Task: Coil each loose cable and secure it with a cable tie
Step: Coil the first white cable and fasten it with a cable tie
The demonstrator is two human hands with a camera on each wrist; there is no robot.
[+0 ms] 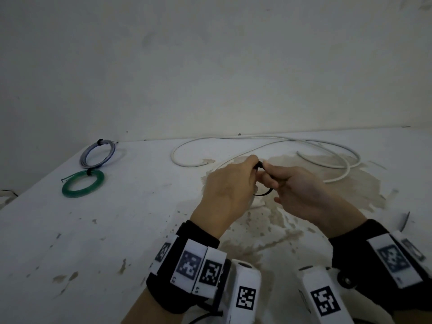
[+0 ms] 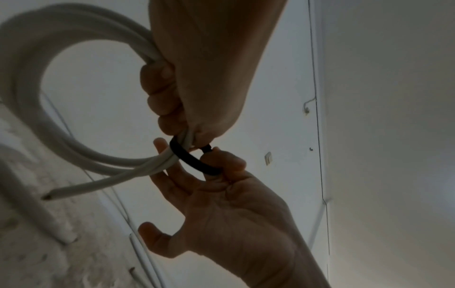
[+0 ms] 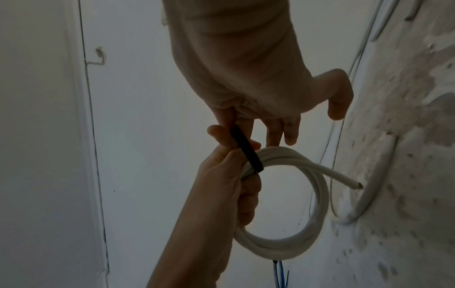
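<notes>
While the left hand [image 1: 228, 190] wraps its curled fingers [image 2: 160, 93] round a small white coil [image 2: 37, 87] of cable, holding the loops bunched together, the right hand [image 1: 304, 195] pinches a black cable tie [image 2: 194, 157] between thumb and forefinger right at that grip, its other fingers loosely spread. From the wrist views the black cable tie [image 3: 246, 150] arcs round the bundled strands just beside the left fist, one end caught at the left thumb and the other running into the right hand's pinch; whether the tie is already locked cannot be told. One cut end of the white coil [image 3: 320, 194] sticks out past the tie, away from both palms. Both hands are held together above a stained white table [image 1: 117, 230]. Beyond the hands, further loose white cable [image 1: 268, 139] lies in wide curves on the table; whether it joins the held coil cannot be told. Well off to the left of the grip lie a green coil [image 1: 83, 183] and, just behind it, a grey-blue coil [image 1: 97, 152], each with a dark tie on it. Both wrists wear black bands [image 1: 187, 265] with white marker tags.
</notes>
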